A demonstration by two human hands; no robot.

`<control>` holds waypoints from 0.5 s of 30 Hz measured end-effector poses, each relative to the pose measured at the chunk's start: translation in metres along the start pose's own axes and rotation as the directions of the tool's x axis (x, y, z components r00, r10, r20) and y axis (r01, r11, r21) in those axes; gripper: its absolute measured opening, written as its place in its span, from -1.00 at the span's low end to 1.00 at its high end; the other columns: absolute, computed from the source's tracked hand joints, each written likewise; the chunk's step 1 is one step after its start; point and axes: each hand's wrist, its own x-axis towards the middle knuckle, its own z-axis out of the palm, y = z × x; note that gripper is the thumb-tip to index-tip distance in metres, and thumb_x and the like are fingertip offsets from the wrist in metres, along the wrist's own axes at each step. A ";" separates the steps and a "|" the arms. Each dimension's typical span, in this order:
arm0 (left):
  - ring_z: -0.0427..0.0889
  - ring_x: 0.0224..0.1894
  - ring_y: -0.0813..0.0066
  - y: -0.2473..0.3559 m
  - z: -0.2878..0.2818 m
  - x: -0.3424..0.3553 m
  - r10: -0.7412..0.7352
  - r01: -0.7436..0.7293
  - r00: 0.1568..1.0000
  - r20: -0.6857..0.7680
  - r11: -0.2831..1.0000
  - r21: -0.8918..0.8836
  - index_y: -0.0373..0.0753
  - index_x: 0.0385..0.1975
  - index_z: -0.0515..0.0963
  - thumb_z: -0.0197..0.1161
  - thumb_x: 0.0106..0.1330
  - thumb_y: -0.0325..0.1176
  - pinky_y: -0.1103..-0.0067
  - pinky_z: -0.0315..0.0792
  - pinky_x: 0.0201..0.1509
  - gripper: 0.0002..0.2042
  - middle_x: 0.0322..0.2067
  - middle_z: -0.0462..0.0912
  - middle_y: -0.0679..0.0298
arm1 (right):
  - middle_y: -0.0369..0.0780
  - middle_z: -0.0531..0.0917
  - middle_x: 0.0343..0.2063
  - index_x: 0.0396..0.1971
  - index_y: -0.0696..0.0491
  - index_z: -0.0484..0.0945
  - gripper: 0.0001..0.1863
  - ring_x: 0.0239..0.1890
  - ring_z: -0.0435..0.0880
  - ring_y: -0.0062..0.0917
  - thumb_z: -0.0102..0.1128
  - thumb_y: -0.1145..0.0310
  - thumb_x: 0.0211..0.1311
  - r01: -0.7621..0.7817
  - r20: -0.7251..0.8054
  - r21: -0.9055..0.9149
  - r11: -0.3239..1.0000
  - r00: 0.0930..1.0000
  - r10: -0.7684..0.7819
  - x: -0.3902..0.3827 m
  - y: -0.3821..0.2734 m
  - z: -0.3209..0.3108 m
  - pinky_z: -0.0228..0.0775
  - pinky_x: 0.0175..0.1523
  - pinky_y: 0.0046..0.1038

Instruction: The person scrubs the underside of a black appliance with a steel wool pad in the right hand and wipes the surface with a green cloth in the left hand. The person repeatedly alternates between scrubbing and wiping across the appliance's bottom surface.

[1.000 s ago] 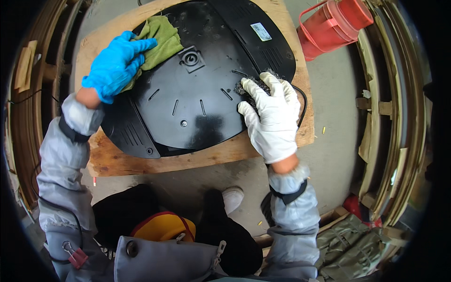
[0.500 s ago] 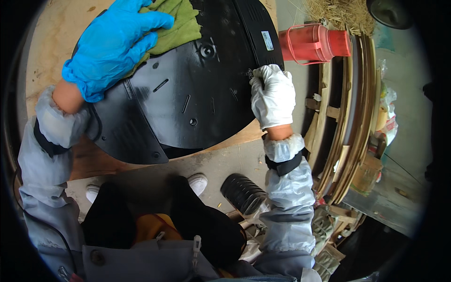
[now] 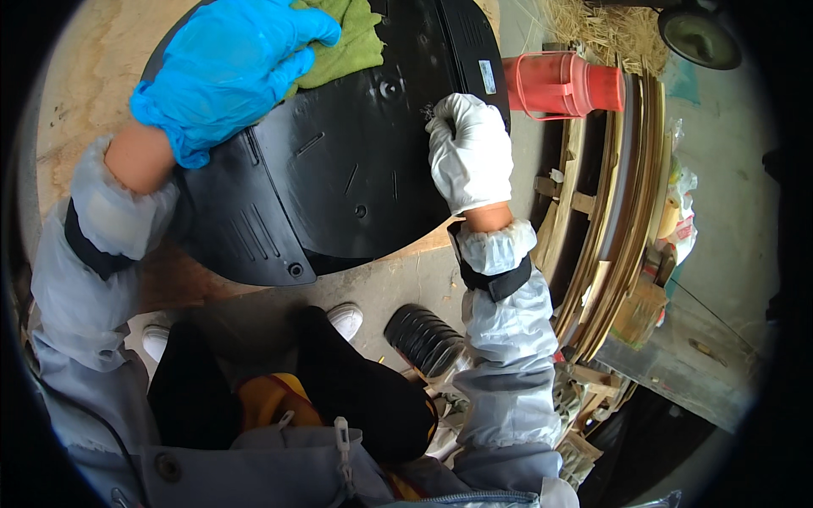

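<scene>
A large black plastic panel [image 3: 330, 169] with slots, screw holes and vent lines lies in front of me. My left hand [image 3: 233, 68], in a blue glove, presses a green cloth [image 3: 343, 46] onto its upper left part; the fingers curl over the cloth. On the right side, my right hand [image 3: 470, 152] in a white glove is closed against the panel. A little frizzy tuft that looks like steel wool [image 3: 428, 112] pokes out beside its fingertips. Most of what the right hand holds is hidden.
The panel rests on a plywood board [image 3: 80, 102]. A red thermos flask [image 3: 563, 85] lies right of it. Farther right are stacked wooden strips [image 3: 614, 220], straw [image 3: 605, 30] and a wheel [image 3: 700, 38]. A ribbed black object [image 3: 423, 339] is on the floor near my feet.
My right hand has shifted left across the panel, away from its right edge. The left hand with the cloth appears slightly farther right, partly because the view has moved.
</scene>
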 end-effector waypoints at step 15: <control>0.56 0.08 0.02 0.006 -0.007 0.004 0.027 -0.026 0.999 -0.032 0.999 0.040 -0.05 0.03 0.66 0.31 0.40 -0.29 0.26 0.48 0.19 -0.76 0.05 0.54 0.07 | -0.22 0.65 -0.41 -0.36 -0.01 0.59 -0.84 -0.36 0.57 -0.16 0.29 0.53 0.04 -0.080 -0.008 -0.222 0.972 0.997 0.080 -0.023 0.001 -0.008 0.44 -0.21 -0.17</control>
